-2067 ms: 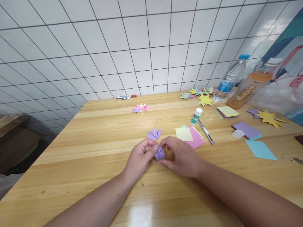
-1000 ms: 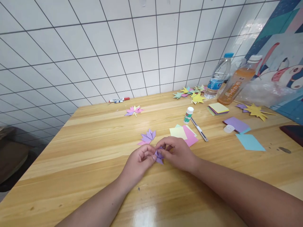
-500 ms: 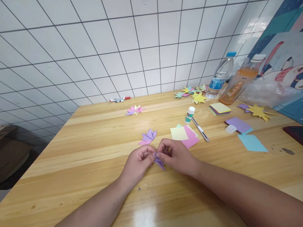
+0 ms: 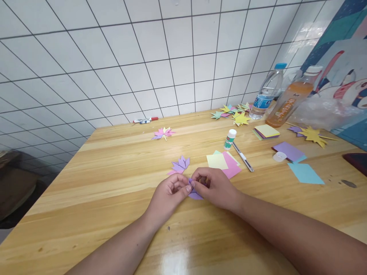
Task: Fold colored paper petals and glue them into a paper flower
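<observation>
Between my two hands is a small folded purple paper piece (image 4: 195, 196), partly hidden by my fingers. My left hand (image 4: 171, 191) pinches its left side between thumb and fingers. From the right, my right hand (image 4: 213, 188) grips its upper edge in a pinch. Just beyond my fingertips lies a purple and pink folded paper leaf (image 4: 180, 165) with pointed tips. Near my right hand are a pale yellow paper square (image 4: 217, 161) and a pink paper sheet (image 4: 231, 170), overlapping on the wooden table (image 4: 114, 183).
A glue stick (image 4: 229, 139) stands upright beside a utility knife (image 4: 243, 157). Its white cap (image 4: 279, 156) lies farther right, near blue paper (image 4: 306, 173). A water bottle (image 4: 263, 97) and an orange drink bottle (image 4: 291, 101) stand at the back right. Markers (image 4: 145, 120) lie by the tiled wall.
The purple paper has turned between my fingers: its point hung lower right before, and now a wider flap shows below. My hands have barely shifted.
</observation>
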Tool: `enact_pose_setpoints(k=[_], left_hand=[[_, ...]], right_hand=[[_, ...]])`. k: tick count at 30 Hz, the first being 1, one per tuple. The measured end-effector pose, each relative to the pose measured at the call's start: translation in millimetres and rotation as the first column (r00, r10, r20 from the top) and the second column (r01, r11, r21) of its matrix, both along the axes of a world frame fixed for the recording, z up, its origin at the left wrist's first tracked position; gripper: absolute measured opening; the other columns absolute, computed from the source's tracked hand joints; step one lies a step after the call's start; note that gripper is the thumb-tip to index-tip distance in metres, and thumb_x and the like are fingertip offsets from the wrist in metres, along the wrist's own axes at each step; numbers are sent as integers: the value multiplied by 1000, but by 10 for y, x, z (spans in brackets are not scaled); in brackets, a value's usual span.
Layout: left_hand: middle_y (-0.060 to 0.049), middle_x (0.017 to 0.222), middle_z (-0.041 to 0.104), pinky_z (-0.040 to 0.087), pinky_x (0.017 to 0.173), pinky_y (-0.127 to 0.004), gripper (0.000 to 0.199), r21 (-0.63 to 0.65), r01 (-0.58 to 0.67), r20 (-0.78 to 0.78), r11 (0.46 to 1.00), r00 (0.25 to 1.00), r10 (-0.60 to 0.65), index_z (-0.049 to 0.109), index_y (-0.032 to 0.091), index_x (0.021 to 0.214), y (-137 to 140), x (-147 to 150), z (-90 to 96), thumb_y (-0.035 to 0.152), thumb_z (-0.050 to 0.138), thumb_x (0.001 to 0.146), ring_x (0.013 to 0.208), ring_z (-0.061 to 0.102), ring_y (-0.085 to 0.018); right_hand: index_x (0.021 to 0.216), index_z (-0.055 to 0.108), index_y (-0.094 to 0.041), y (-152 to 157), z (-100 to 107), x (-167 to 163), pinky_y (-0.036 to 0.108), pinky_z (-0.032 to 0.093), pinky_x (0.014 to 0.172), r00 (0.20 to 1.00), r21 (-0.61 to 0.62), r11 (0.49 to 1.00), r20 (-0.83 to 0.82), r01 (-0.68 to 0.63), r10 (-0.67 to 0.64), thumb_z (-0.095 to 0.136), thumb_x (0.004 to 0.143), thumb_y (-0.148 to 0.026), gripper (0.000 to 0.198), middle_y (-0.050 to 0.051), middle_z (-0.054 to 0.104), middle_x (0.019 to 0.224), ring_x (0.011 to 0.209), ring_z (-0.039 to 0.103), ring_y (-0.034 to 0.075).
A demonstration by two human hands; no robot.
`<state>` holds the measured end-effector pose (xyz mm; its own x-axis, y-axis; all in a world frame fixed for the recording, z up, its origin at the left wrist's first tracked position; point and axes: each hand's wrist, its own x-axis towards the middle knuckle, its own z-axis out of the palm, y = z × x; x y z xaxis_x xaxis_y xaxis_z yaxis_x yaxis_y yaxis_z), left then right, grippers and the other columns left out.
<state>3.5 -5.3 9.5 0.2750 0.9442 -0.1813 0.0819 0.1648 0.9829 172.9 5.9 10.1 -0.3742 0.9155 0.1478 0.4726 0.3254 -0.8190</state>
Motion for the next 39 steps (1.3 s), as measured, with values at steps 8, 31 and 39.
enact_pose_setpoints(k=[8, 31, 39], left_hand=[[5, 57, 50, 34, 53, -20, 28, 26, 4, 19, 1000, 1000, -4, 54, 18, 75, 19, -16, -56, 39, 70, 69, 53, 44, -9], [2, 65, 59, 39, 59, -23, 30, -5, 13, 117, 1000, 993, -12, 55, 19, 98, -1, -45, -37, 35, 66, 75, 59, 54, -12], [4, 66, 57, 38, 56, -22, 43, 0, -56, 193, 998, 980, 55, 50, 20, 111, 0, -42, -16, 37, 66, 75, 59, 53, -11]], right_hand=[[79, 64, -21, -22, 101, 50, 23, 40, 60, 996, 186, 980, 71, -68, 56, 60, 78, -28, 9, 0, 63, 73, 67, 54, 12], [97, 58, -19, 58, 79, 141, 22, 44, 61, 987, 179, 979, -116, -92, 114, 39, 92, -25, 21, 3, 63, 86, 69, 56, 11], [104, 64, -25, 112, -23, 150, 25, 47, 76, 974, 382, 899, 13, -214, 226, 47, 84, -9, 31, 2, 69, 94, 85, 61, 13]])
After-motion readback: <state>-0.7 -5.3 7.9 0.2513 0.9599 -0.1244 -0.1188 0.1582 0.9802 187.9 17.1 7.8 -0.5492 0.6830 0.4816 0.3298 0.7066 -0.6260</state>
